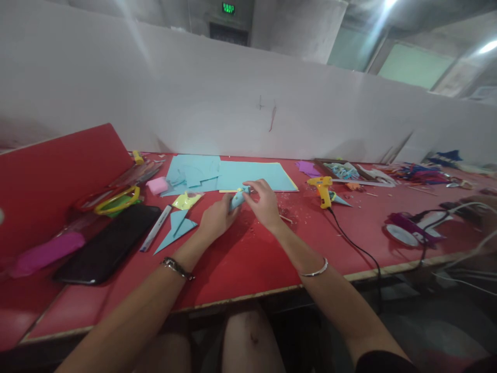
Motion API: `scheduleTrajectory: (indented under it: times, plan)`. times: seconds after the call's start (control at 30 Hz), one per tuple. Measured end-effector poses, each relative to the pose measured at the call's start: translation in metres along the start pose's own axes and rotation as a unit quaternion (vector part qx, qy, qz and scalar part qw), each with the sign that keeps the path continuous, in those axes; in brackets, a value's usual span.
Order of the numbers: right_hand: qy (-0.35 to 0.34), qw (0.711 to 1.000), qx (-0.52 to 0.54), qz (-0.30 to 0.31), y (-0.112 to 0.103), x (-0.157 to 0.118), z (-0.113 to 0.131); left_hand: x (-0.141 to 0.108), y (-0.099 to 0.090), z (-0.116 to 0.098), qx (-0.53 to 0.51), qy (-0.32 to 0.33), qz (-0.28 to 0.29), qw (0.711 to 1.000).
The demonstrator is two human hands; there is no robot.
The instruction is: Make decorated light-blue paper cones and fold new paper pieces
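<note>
Between my hands, above the red table, is a small light-blue paper piece with yellow bits at its upper end. My left hand is closed round its lower left part. The fingers of my right hand are bent in a pinch at its upper right end. Behind the hands lie light-blue sheets with a yellow edge showing underneath. Folded blue paper pieces and a yellow-green piece rest left of my left hand.
A yellow glue gun with a black cord stands to the right, near a tray of small items. On the left are a marker, a black phone-like slab and yellow-handled scissors. A white wall runs behind the table.
</note>
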State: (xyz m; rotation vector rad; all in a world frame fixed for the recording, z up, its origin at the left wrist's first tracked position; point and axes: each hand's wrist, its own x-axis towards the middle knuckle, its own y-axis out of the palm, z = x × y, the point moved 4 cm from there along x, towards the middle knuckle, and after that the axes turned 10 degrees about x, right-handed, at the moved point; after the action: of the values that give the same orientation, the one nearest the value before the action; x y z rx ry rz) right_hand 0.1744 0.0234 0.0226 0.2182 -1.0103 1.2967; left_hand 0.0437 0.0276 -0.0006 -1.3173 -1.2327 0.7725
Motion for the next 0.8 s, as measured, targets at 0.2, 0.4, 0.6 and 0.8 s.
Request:
scheduleTrajectory:
  times: [0.2,0.4,0.6,0.8]
  plan:
    - [-0.023,1.000,-0.002,-0.011,-0.001,0.000,0.006,0.000,0.001,0.000,-0.001,-0.002,0.015,1.000]
    - [-0.067,0.997,-0.039,0.030,0.006,-0.002,0.011,-0.001,0.004,0.001,0.006,-0.007,0.028,1.000]
    - [-0.076,0.989,-0.082,0.094,0.017,-0.007,0.016,-0.001,0.004,0.001,-0.025,0.018,0.026,0.999]
    - [-0.070,0.987,-0.098,0.103,0.019,-0.008,0.017,0.000,0.005,0.001,-0.023,0.016,0.024,0.999]
